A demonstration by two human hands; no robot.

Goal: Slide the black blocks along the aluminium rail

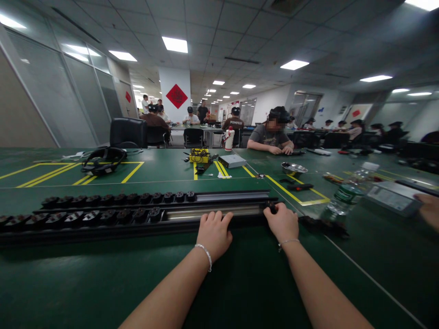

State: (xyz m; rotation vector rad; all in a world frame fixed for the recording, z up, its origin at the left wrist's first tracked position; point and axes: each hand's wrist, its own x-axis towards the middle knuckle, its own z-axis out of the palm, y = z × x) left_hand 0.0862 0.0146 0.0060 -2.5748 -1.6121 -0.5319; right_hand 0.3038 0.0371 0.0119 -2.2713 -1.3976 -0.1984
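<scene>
Two long black power tracks lie side by side across the green table. The near track [130, 227] carries a row of round black socket modules [107, 216] on its left part, and its metal-lined channel shows to the right of them. My left hand [214, 235] grips the near edge of this track, its fingers over the channel. At the track's right end, my right hand [283, 222] is closed on a small black socket module [271, 208], partly hidden by the fingers. The far track [233, 195] bears a similar row of modules.
Right of the tracks are dark parts [325, 225], a water bottle [351, 194] and a grey metal box [394, 197]. Another person's hand [430, 211] enters at the right edge. Farther back are a metal bowl [294, 169], a headset [103, 161] and a seated person [269, 137].
</scene>
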